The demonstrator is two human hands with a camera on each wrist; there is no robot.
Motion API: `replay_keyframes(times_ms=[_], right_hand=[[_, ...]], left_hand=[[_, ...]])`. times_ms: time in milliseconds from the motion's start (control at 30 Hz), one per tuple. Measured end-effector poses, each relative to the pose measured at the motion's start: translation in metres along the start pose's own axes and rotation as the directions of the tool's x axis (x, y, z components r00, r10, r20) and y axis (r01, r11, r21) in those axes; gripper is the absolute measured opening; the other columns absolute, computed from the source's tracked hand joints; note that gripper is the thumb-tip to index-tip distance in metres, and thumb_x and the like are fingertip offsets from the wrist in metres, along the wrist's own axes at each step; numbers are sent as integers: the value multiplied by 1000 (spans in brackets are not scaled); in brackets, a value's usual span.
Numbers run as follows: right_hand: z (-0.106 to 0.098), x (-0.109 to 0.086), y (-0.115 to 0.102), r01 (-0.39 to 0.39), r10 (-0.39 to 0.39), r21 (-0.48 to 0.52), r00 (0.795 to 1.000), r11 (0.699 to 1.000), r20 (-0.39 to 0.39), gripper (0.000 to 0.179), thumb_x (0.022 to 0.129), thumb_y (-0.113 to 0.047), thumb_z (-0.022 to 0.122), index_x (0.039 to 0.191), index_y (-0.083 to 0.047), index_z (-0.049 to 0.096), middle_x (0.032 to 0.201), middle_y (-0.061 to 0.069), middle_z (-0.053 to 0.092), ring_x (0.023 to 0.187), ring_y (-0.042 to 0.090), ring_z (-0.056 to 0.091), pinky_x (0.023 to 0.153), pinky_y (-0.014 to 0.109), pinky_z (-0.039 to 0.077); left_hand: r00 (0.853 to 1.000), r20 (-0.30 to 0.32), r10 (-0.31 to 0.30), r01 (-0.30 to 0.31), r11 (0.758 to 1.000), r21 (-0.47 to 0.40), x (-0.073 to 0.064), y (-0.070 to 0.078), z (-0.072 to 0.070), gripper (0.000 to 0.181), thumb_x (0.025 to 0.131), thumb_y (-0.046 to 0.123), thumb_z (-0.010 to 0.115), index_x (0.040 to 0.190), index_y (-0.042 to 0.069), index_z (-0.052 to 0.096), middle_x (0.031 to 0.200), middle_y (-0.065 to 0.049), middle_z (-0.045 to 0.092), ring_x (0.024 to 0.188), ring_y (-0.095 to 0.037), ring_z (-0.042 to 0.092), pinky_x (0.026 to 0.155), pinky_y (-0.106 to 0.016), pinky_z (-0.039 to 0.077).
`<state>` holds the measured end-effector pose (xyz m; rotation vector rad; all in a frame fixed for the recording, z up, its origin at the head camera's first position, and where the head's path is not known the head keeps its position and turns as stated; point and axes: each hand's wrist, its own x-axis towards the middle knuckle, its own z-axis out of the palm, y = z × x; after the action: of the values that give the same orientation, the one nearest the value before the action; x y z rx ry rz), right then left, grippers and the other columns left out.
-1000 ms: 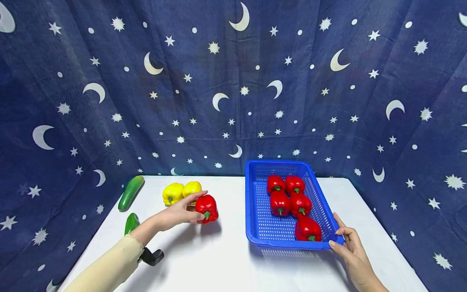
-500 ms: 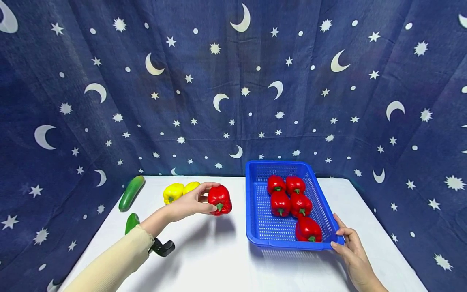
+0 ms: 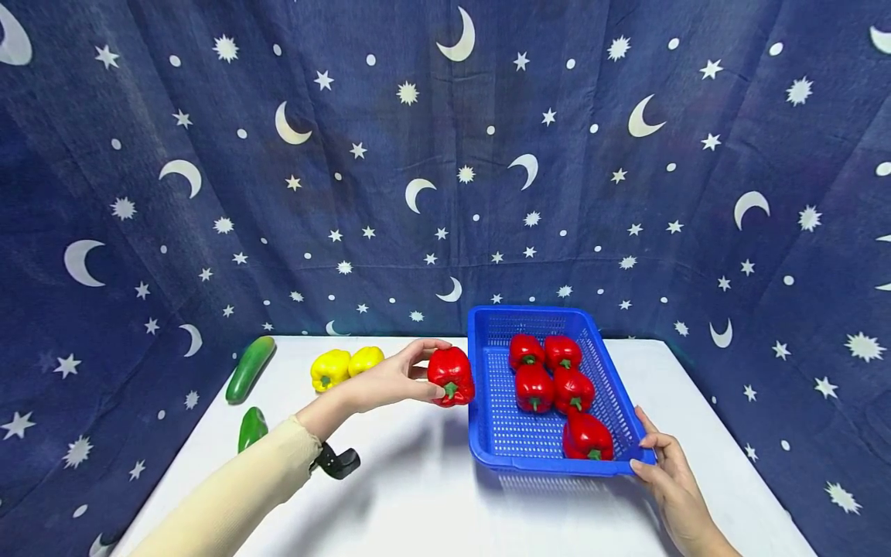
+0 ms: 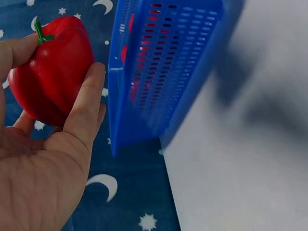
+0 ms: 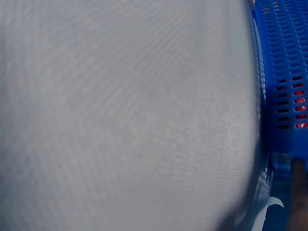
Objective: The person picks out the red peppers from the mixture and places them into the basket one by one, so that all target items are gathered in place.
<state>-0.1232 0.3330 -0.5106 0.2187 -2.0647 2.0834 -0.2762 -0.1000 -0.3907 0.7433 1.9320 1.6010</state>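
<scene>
My left hand (image 3: 391, 379) grips a red bell pepper (image 3: 450, 377) between thumb and fingers, raised over the table right at the left rim of a blue basket (image 3: 480, 433). In the left wrist view the pepper (image 4: 57, 72) shows its green stem beside the thumb, with the basket's slotted wall (image 4: 166, 72) to its right. Several red bell peppers (image 3: 534, 387) lie inside the basket. My right hand (image 3: 675, 487) pinches the basket's near right corner, thumb on the rim. In the right wrist view only a dark finger (image 5: 298, 197) shows below the basket wall (image 5: 284, 139).
Two yellow bell peppers (image 3: 330, 370) sit at the back left of the white table (image 3: 418, 495). Farther left lie a cucumber (image 3: 250, 369) and another green vegetable (image 3: 252, 428), partly covered by the left sleeve. A dark blue curtain with moons and stars hangs behind.
My left hand has carried the red bell pepper rightward and up, from beside the yellow peppers to the basket's left rim. The right hand stays at the basket's corner.
</scene>
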Motion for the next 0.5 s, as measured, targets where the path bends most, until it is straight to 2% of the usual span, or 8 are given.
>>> replay_keyframes(times_ms=[233,500], right_hand=[[0,-1,-1,6,-6,13,1000,1000,9,19,104,3,46,120,-7,39,171,4,12,134,-9,36,98,13,45],[0,-1,-1,-13,13,2,1000,1000,0,19,105,1,46,120,-6,38,171,6,11,134,-7,36,96,14,45]], left_hand=[[999,36,23,-24,1000,18,13,10,12,71,88,13,79,148,22,42,145,-10,46,121,-29,62,92,-43,58],[996,85,14,-15,1000,2,27,17,26,71,87,10,80,146,22,42,143,-8,47,120,-27,64,91,-44,58]])
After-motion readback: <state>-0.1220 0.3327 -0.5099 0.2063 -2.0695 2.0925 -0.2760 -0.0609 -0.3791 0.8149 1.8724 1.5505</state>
